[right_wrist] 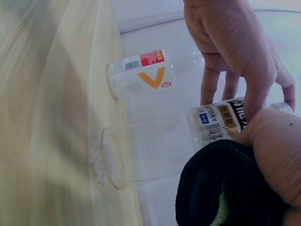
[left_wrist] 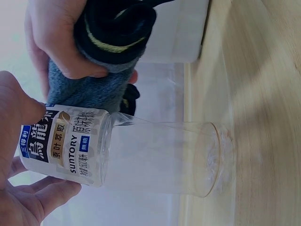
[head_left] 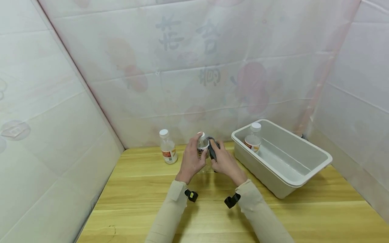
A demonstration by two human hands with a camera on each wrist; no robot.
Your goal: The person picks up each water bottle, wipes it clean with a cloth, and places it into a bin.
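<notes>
Fingers of my left hand point(head_left: 190, 157) curl round the labelled upper part of the clear Suntory tea bottle point(head_left: 203, 148), which stands upright on the worktop point(head_left: 146, 189), long axis vertical, base down. Just right of it, my right hand point(head_left: 225, 162) grips a folded grey cloth point(head_left: 212, 148) pressed against the bottle's right flank. Both hands touch the bottle; a second bottle point(head_left: 168, 146) stands well left, and the white tub point(head_left: 282, 158), holding a third, sits off to the right.
</notes>
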